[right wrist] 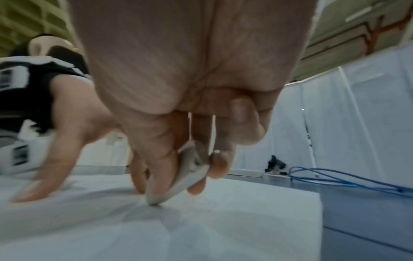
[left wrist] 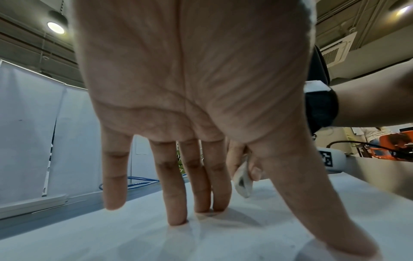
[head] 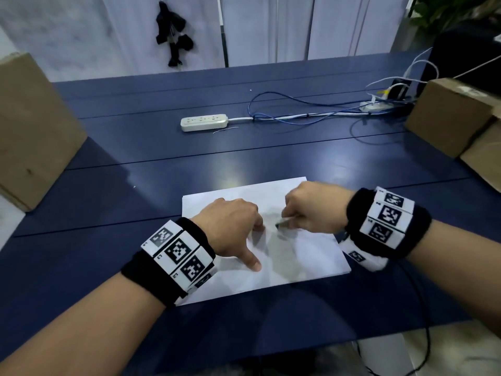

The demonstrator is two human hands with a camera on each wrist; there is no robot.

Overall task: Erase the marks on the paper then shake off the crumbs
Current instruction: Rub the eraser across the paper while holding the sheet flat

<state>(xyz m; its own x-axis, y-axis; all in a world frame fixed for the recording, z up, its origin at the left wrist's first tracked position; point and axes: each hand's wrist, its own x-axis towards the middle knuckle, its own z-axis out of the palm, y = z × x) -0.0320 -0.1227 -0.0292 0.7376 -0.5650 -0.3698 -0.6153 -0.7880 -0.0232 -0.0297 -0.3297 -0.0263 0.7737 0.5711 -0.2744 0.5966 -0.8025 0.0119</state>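
Observation:
A white sheet of paper (head: 306, 256) lies on the dark blue table (head: 162, 169) in front of me. My left hand (head: 233, 226) presses down on the paper with straight, spread fingertips (left wrist: 176, 217) and thumb. My right hand (head: 309, 210) pinches a worn whitish eraser (right wrist: 185, 178) between thumb and fingers. The eraser's lower tip touches the paper (right wrist: 201, 220) just right of my left hand. In the head view the eraser (head: 283, 225) shows as a small grey end below the knuckles. No marks are clearly visible on the sheet.
A white power strip (head: 204, 122) with white and blue cables (head: 298, 115) lies across the far middle of the table. Cardboard boxes stand at the left (head: 35, 126) and right (head: 455, 115) edges. A black object (head: 173, 36) hangs on the white wall behind.

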